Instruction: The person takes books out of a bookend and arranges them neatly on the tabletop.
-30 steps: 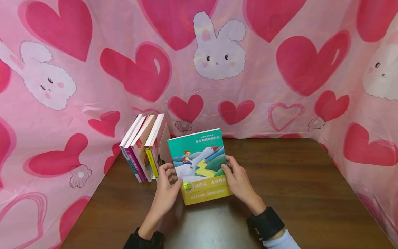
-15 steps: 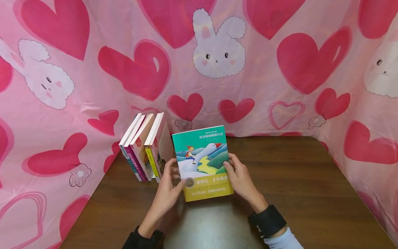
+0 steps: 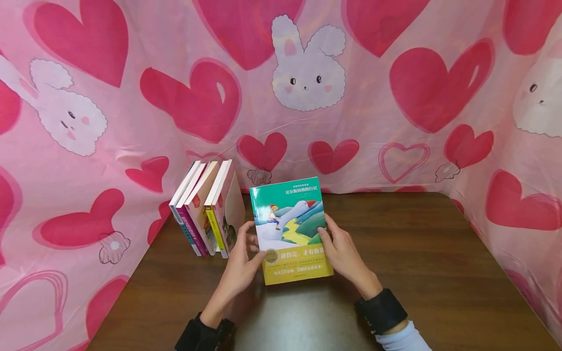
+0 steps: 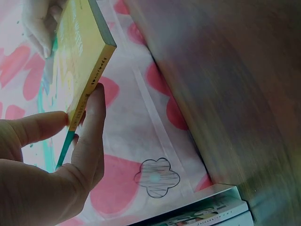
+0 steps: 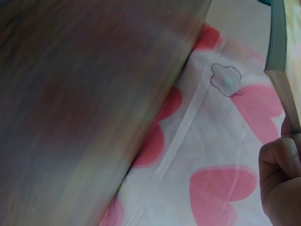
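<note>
A green and yellow book (image 3: 291, 234) with a child riding a white goose on its cover is held up above the table, cover facing me and slightly tilted. My left hand (image 3: 239, 263) grips its left edge, thumb at the front and fingers behind. On the opposite edge, my right hand (image 3: 347, 256) pinches the book with the thumb on the cover. The left wrist view shows the book's spine (image 4: 89, 94) between thumb and fingers. In the right wrist view, only part of the book (image 5: 282, 70) and the curled right hand (image 5: 282, 183) appear.
Several books (image 3: 202, 209) stand upright in a row at the left back of the brown wooden table (image 3: 417, 253), close beside the left hand. A pink curtain (image 3: 369, 112) with hearts and rabbits hangs behind the table and along its sides.
Both hands have shifted the book slightly to the right, and it has turned a little more upright. The row of standing books has stayed in place.
</note>
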A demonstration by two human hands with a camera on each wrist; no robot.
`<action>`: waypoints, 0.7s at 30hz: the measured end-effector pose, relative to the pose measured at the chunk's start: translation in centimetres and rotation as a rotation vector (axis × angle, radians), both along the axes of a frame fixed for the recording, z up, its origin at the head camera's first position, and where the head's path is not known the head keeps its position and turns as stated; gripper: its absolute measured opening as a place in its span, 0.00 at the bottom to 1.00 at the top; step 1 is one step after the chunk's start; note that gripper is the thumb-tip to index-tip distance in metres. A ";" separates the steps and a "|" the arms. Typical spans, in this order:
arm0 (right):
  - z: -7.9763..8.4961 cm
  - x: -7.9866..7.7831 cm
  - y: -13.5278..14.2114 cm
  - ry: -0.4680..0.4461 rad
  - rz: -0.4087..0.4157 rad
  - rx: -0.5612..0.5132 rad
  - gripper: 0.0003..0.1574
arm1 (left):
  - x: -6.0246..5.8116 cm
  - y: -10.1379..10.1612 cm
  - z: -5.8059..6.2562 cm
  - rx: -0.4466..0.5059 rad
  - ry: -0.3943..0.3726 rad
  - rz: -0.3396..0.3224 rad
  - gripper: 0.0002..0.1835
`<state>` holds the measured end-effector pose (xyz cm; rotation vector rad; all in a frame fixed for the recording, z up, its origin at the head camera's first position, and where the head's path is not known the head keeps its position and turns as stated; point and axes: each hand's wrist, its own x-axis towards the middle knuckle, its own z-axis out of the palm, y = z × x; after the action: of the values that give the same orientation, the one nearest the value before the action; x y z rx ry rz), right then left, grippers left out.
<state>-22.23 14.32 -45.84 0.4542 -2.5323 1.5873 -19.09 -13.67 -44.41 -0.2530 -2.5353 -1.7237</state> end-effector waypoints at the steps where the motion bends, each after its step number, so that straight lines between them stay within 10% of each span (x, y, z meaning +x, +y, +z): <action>1: 0.0 0.0 0.1 -0.004 -0.004 0.010 0.35 | -0.1 0.1 0.0 0.002 -0.008 -0.004 0.41; 21: -0.2 -0.9 1.6 -0.180 -0.051 0.194 0.51 | -2.4 1.7 -0.9 -0.044 -0.080 -0.057 0.42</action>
<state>-23.17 15.88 -46.03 0.2730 -2.8227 1.4304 -21.48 -11.92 -45.29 -0.2656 -2.6501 -1.7334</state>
